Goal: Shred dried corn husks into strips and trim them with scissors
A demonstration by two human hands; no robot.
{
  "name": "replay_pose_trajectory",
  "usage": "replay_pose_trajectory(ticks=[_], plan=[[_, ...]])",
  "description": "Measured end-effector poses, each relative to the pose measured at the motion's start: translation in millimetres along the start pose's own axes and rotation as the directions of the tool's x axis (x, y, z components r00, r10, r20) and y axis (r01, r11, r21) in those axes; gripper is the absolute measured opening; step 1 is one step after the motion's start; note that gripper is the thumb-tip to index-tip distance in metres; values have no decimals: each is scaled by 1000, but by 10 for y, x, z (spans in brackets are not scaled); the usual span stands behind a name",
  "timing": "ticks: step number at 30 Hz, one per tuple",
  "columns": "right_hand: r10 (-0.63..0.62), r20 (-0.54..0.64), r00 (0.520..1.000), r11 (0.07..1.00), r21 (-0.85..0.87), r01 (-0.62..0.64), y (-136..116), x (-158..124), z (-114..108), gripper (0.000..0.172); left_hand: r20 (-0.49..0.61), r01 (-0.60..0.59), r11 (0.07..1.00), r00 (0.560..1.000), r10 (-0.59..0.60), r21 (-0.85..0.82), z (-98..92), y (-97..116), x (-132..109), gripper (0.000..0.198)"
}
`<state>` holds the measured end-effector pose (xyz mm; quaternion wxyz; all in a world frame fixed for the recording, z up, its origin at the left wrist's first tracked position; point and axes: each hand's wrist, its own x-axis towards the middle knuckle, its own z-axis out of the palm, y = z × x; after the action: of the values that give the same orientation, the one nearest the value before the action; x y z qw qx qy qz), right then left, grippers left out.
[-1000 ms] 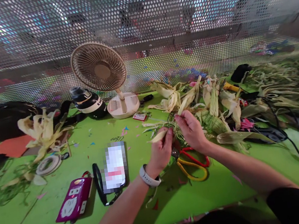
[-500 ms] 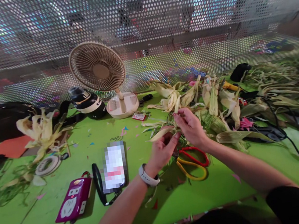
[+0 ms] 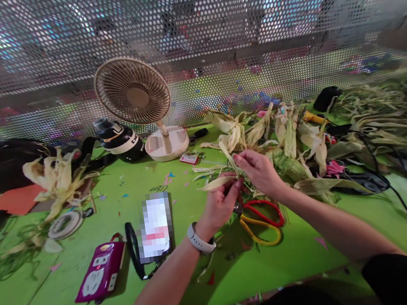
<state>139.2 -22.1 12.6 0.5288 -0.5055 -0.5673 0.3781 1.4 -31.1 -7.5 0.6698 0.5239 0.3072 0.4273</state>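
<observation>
My left hand (image 3: 221, 201) pinches pale strips of corn husk (image 3: 212, 184), one of which sticks out to the left past the fingers. Thumb and fingers of my right hand (image 3: 257, 169) are closed on another husk strip (image 3: 228, 158) that points up and to the left. The two hands almost meet, so the place where the strips join is mostly hidden. Just below them on the table lie scissors (image 3: 263, 235) with one red and one yellow handle loop, their blades partly covered. Behind my right hand is a heap of dried corn husks (image 3: 286, 133).
On the green table (image 3: 191, 280) stand a desk fan (image 3: 135, 96) and a black bottle (image 3: 120, 141). To the left lie a phone (image 3: 155, 227), a purple power strip (image 3: 101, 273), a tape roll (image 3: 65, 225) and a husk flower (image 3: 53, 178). A perforated metal screen (image 3: 209, 30) rises behind; cables run at right.
My right hand has shifted slightly left and down, and its husk strip now leans left instead of right. My left hand has barely moved.
</observation>
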Motion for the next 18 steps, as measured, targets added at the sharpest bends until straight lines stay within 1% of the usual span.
replay_pose_trajectory(ticks=[2,3,4,5,7,9,11,13,15,18], plan=[[78,136,988,983,155,-99,-20,4,12,36,14,-21,999,1000,21,37,-23,-3,16,33],[113,182,977,961,231,-154,-29,3,24,36,21,-28,998,999,27,52,-33,-1,21,32],[143,196,970,934,298,-198,-36,0,38,37,22,-34,998,999,33,59,-40,4,24,31],[170,183,968,909,349,-225,-39,-2,53,36,20,-40,998,999,39,56,-43,10,24,30],[201,124,972,882,409,-234,-38,-8,79,36,8,-56,998,998,56,36,-36,21,14,32],[188,52,981,881,433,-191,-27,-12,96,34,-4,-69,997,998,69,15,-13,28,-6,35],[157,-13,988,892,430,-136,-13,-15,100,31,-2,-55,998,998,55,7,13,37,-26,36],[139,-44,989,901,420,-108,-6,-17,90,30,4,-35,999,999,35,-5,29,52,-41,35],[153,6,988,901,410,-142,-16,-18,69,32,12,-37,999,999,38,-25,26,71,-44,35],[188,173,967,907,346,-238,-57,-14,19,38,-5,-101,994,995,101,-39,-13,94,-24,31]])
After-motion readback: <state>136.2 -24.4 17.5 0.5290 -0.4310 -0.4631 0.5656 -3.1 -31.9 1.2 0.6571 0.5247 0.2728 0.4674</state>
